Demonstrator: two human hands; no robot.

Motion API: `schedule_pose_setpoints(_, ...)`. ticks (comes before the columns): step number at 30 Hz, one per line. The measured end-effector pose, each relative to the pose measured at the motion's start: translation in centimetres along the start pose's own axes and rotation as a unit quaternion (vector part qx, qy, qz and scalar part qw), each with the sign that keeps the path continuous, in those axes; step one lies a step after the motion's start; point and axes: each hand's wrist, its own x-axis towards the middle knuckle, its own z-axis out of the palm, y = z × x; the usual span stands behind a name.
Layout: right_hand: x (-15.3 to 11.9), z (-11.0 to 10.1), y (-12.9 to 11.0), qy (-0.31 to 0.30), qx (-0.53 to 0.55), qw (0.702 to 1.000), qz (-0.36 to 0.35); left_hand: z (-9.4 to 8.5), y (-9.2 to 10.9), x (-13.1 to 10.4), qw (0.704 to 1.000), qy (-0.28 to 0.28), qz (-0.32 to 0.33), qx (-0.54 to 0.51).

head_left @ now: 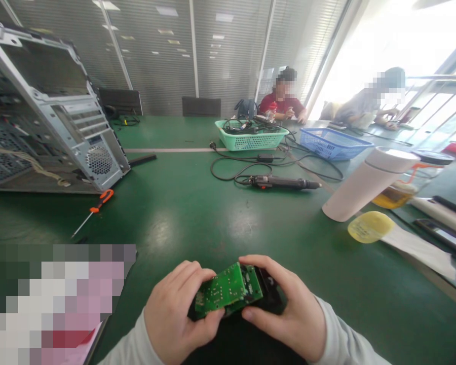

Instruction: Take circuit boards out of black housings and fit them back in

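Note:
Close to the table's near edge, my two hands grip a small electronic assembly. Its upper face is a green circuit board [226, 288] dotted with solder points, tilted toward me. My left hand [184, 306] is closed on the board's left end, thumb below and fingers above. A dark housing [271, 291] shows at the right end, and my right hand [289, 309] is closed around it and the board's right edge. A second piece of green board peeks out beneath. Whether the board and housing are joined cannot be seen, since my fingers cover the sides.
An open metal computer case [72, 116] stands at left, an orange-handled screwdriver [101, 202] before it. Ahead lie an electric screwdriver [283, 182], a green basket [251, 141] of cables and a blue basket [334, 144]. A white tumbler [368, 182] is at right. Two people sit beyond.

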Motion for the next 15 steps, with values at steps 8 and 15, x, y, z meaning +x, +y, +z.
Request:
schedule_pose_setpoints(8,0.6,-0.6,1.8,0.035,0.018,0.998,0.058,-0.2,-0.7,0.3,0.811,0.057,-0.409,-0.415)
schedule_pose_setpoints(15,1.1,-0.4,2.6,0.183,0.134,0.968,0.112,-0.5,-0.5,1.8,0.506,-0.092,-0.461,-0.723)
